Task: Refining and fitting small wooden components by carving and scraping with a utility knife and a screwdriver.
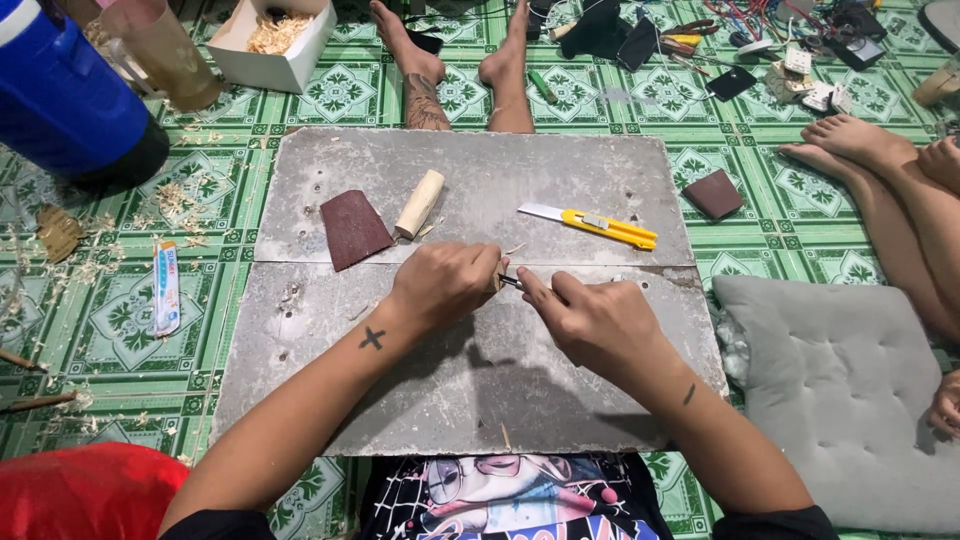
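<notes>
My left hand and right hand meet over the middle of the grey board, and the near half of that board lies bare beneath my forearms, so I have open room toward my body. Ahead, the wooden peg and the dark sandpaper sheet block my left hand's way forward; the yellow utility knife lies across my right's. Between peg and knife a bare strip runs to the far edge. Rightward, the grey cushion borders the board.
</notes>
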